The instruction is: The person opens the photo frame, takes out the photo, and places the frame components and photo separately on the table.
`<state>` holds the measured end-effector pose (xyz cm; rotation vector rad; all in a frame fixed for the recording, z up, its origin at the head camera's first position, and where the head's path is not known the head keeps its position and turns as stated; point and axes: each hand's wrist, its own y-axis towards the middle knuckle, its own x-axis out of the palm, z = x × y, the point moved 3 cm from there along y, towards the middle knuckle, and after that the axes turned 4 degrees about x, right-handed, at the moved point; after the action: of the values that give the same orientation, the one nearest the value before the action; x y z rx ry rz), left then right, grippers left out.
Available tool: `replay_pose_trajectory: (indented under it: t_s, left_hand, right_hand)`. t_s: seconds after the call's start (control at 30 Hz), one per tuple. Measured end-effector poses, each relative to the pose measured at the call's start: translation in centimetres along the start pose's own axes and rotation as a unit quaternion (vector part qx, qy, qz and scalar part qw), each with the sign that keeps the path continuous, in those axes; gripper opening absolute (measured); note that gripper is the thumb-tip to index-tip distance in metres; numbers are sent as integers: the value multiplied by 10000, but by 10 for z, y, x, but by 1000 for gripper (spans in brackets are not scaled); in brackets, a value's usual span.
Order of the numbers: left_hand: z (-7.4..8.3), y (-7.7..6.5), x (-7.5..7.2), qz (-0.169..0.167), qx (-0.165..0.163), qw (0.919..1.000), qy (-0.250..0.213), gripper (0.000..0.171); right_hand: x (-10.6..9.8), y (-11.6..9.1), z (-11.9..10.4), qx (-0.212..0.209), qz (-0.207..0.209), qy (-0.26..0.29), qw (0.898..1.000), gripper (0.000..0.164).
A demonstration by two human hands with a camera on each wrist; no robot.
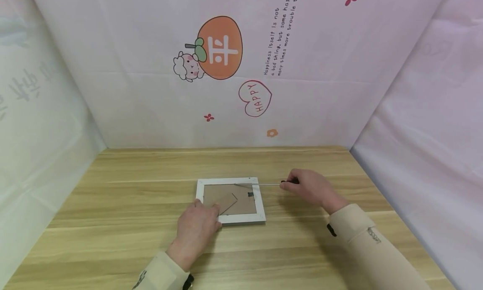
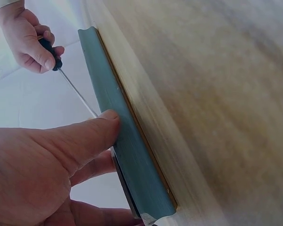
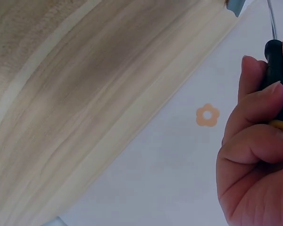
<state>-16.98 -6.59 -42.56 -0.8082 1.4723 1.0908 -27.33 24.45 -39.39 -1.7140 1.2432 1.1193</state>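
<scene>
A picture frame [image 1: 243, 218] lies face down on the wooden table, its white back rim around a brown backing board [image 1: 219, 194]. My left hand [image 1: 196, 226] holds its near left corner, thumb against the blue-green outer edge [image 2: 104, 80] and fingers over the back. In my right hand [image 1: 311, 187] I grip a screwdriver [image 3: 276, 70] by its dark handle. Its thin metal shaft [image 1: 268, 184] reaches left over the frame, with the tip at the far edge of the backing board. A small black tab [image 1: 250, 194] sits near the board's right edge.
The wood-grain table [image 1: 124, 223] runs back to a white printed sheet [image 1: 151, 105] standing upright behind it. White sheets also hang at the left [image 1: 41, 126] and right [image 1: 422, 126] sides.
</scene>
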Motion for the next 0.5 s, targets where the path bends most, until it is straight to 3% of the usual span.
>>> replay_pose_trajectory:
  t_s: [0.5]
  left_hand:
    - [-1, 1, 2, 39, -103, 9999, -40, 36]
  right_hand:
    - [-11, 18, 2, 141, -462, 313, 9983, 46]
